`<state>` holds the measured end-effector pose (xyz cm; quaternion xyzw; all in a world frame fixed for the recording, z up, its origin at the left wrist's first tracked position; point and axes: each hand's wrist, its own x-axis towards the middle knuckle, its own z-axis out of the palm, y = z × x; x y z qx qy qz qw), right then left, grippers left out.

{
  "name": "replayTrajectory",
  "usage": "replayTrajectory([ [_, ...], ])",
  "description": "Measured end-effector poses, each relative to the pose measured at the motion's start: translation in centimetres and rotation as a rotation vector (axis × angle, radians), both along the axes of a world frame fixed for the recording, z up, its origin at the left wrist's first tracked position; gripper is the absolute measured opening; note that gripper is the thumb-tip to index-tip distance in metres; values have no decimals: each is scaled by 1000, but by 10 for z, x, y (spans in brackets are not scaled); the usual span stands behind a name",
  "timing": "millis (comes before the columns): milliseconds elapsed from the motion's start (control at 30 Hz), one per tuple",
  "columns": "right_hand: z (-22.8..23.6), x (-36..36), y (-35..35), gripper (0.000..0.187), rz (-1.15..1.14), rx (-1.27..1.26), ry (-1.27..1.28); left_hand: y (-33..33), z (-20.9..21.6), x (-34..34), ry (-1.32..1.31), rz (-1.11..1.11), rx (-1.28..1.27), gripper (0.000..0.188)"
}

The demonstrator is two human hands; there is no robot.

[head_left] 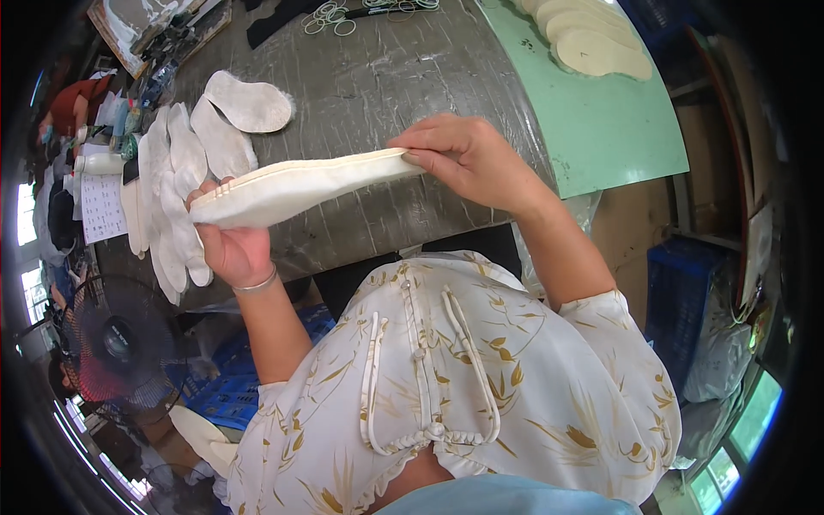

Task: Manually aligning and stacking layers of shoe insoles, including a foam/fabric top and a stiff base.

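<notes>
Between my two hands I hold a white fleecy insole edge-on above the near side of the table; a thin cream layer runs along its upper edge, and whether it is one piece or a few stacked together I cannot tell. Its broad left end lies in my left hand, fingers behind and thumb below. My right hand pinches the narrow right end between thumb and fingers. Beyond my left hand lie several more white fleecy insoles, overlapping in rows. One fluffy insole rests on top at their far end.
The table has a dark, wrinkled cover. Rubber bands lie at its far edge. A green board to the right carries cream insole shapes. At left are a printed sheet, a fan and a blue crate.
</notes>
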<state>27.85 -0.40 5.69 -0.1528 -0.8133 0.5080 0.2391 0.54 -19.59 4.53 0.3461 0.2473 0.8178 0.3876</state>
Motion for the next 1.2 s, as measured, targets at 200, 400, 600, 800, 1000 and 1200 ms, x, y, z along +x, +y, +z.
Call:
replayTrajectory([
  [200, -12, 10, 11, 22, -49, -317, -140, 5, 3, 1, 25, 219, -117, 34],
  [400, -24, 8, 18, 23, -109, -399, -189, 31, 15, -8, -119, 239, -484, 34],
  [600, -66, 17, 32, 25, 62, -1155, -42, 65, 18, -14, -100, 26, -565, 58],
  [800, -94, -3, -11, 30, 150, -1478, 199, 75, -11, 62, -16, -211, -403, 111],
  [1000, -98, -21, -44, 29, 185, -1607, 173, 86, -22, 83, -223, -210, -458, 84],
  [1200, -72, -31, -49, 27, -321, -706, 29, 96, -20, 73, -261, 82, -586, 81],
])
